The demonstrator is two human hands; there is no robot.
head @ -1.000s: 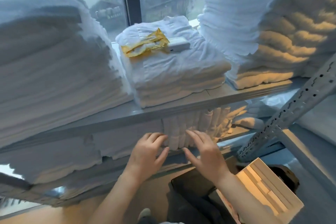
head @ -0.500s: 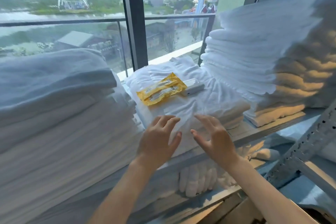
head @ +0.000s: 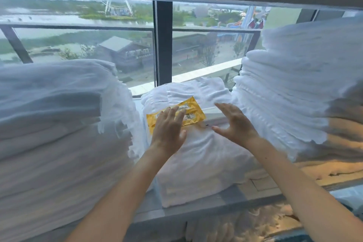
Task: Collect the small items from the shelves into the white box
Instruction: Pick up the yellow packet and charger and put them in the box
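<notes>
Left grip [head: 169, 125] spread over yellow packet [head: 193, 112], label illegible.

Both hands [head: 169, 126] [head: 234, 123] outstretched, fingers spread apart

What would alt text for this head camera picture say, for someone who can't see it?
Two bare hands reach over a folded white towel pile on a shelf: the left hand over a yellow packet, the right hand open beside a small white box. Taller towel stacks flank them; a window lies behind.
</notes>
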